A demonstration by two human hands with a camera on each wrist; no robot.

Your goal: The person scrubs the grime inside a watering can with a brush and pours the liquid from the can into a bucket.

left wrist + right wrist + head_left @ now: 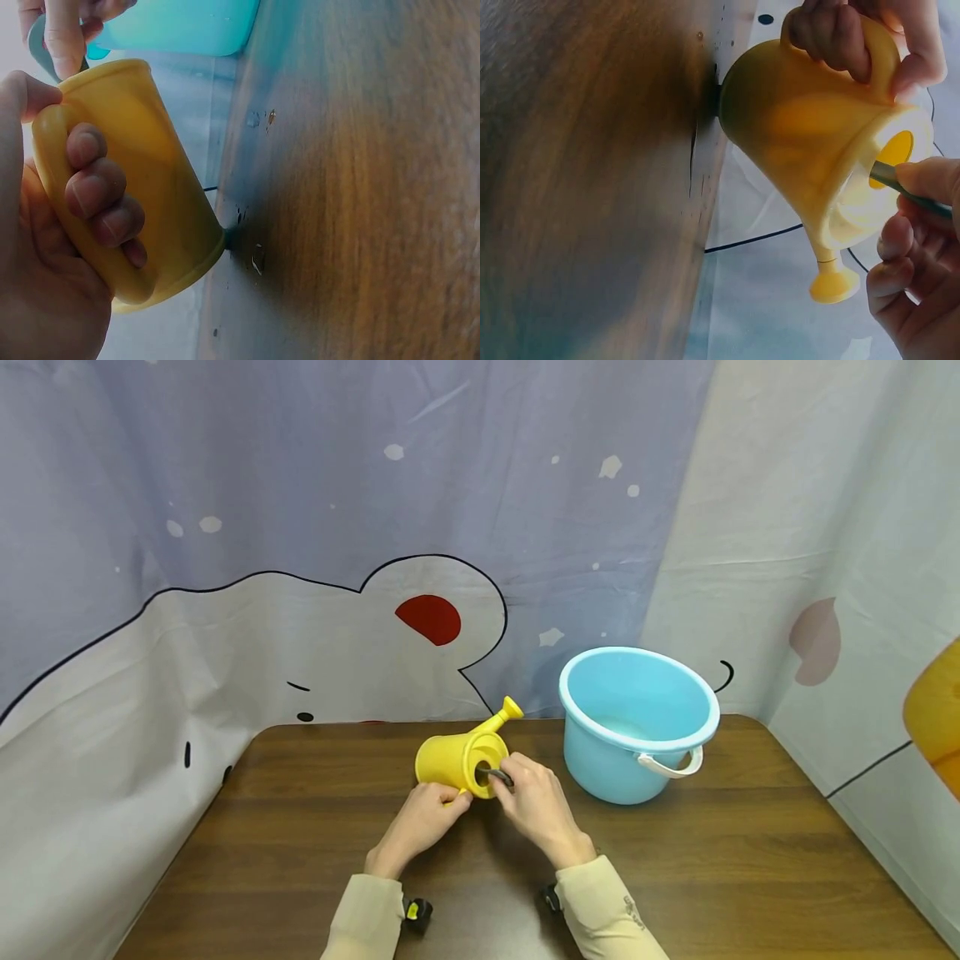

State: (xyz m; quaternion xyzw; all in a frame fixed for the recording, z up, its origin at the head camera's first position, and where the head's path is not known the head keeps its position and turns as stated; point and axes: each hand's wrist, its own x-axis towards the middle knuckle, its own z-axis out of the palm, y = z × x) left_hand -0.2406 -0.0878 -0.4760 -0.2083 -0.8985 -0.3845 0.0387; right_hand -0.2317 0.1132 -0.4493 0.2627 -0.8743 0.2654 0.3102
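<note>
A yellow watering can (444, 762) lies tilted in the middle of the head view, its top opening turned toward my right hand and its spout pointing up and back. My left hand (420, 822) grips the can's handle; in the left wrist view its fingers curl through the handle loop. Between thumb and fingers my right hand (538, 802) pinches a slim dark grey-green tool (922, 202). One end of that tool reaches into the can's round opening, so its tip is hidden and its kind cannot be told.
To the right of the can, a light blue bucket (611, 774) with a white handle (672, 768) stands near the table's back edge. Behind the brown wooden table (300, 827) hangs a printed curtain (300, 485).
</note>
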